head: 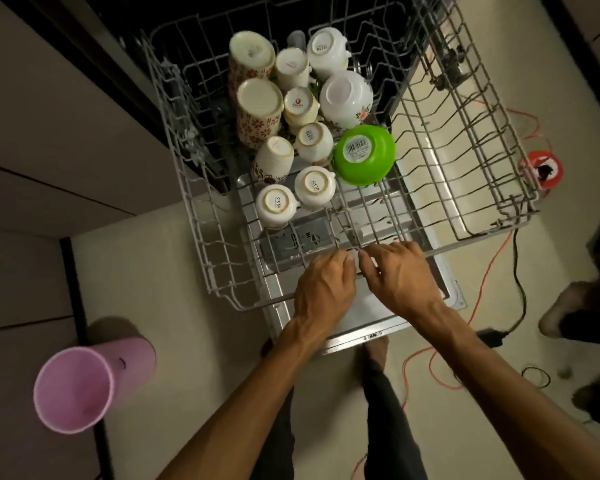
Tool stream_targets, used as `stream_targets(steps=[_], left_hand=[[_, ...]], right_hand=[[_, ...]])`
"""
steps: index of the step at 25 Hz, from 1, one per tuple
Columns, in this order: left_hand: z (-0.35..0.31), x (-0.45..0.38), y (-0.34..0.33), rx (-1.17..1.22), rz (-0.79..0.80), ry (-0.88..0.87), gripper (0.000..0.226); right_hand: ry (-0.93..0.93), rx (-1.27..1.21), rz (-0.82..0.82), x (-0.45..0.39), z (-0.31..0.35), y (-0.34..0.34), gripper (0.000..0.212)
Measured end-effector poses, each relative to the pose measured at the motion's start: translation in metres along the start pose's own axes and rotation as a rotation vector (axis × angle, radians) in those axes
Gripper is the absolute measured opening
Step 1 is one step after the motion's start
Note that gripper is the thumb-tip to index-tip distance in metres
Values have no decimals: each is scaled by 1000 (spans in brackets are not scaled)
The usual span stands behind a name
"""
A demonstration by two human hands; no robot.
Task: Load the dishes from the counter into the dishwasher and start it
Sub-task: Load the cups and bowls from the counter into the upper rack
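The dishwasher's upper wire rack (201, 216) is pulled out over the open door (371, 317). Upside-down in it stand several white cups (314, 187), two flowered mugs (258, 110), a white bowl (345, 95) and a green plastic bowl (364, 155) with a barcode sticker. My left hand (324, 287) curls its fingers round the rack's front wire. Beside it, my right hand (400, 271) grips the same front edge. The lower rack (482, 140) is pulled out to the right and holds no dishes.
A pink plastic tumbler (84, 386) stands on the counter edge at lower left. Orange and black cables (478, 282) lie on the floor at right, near a red and white object (542, 169). Another person's feet (565, 310) show at the right edge.
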State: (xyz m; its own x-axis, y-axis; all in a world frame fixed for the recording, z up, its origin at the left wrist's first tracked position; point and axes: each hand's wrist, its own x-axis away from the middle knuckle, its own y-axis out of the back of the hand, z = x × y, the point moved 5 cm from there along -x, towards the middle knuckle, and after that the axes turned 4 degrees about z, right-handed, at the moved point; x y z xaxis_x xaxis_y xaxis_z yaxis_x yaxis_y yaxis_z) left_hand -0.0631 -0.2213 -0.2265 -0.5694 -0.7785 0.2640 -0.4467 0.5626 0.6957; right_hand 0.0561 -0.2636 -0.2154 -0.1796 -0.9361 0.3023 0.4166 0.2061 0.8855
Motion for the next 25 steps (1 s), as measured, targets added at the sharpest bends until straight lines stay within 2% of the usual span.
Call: stream_targets(steps=[3, 7, 11, 16, 21, 25], left_hand=[[-2, 8, -1, -80, -67, 37, 37], [-3, 14, -5, -104, -75, 96, 41], [-3, 28, -10, -80, -130, 59, 48], [-2, 32, -8, -52, -268, -47, 26], [0, 34, -21, -122, -418, -65, 31], [1, 33, -24, -164, -452, -128, 24]], right_hand=[[138, -18, 26, 5, -2, 8, 37], [301, 20, 62, 16, -16, 9, 39], [424, 24, 8, 20, -42, 13, 33], [448, 4, -43, 13, -52, 6, 25], [438, -9, -165, 15, -51, 2, 33], [466, 12, -225, 15, -52, 1, 37]])
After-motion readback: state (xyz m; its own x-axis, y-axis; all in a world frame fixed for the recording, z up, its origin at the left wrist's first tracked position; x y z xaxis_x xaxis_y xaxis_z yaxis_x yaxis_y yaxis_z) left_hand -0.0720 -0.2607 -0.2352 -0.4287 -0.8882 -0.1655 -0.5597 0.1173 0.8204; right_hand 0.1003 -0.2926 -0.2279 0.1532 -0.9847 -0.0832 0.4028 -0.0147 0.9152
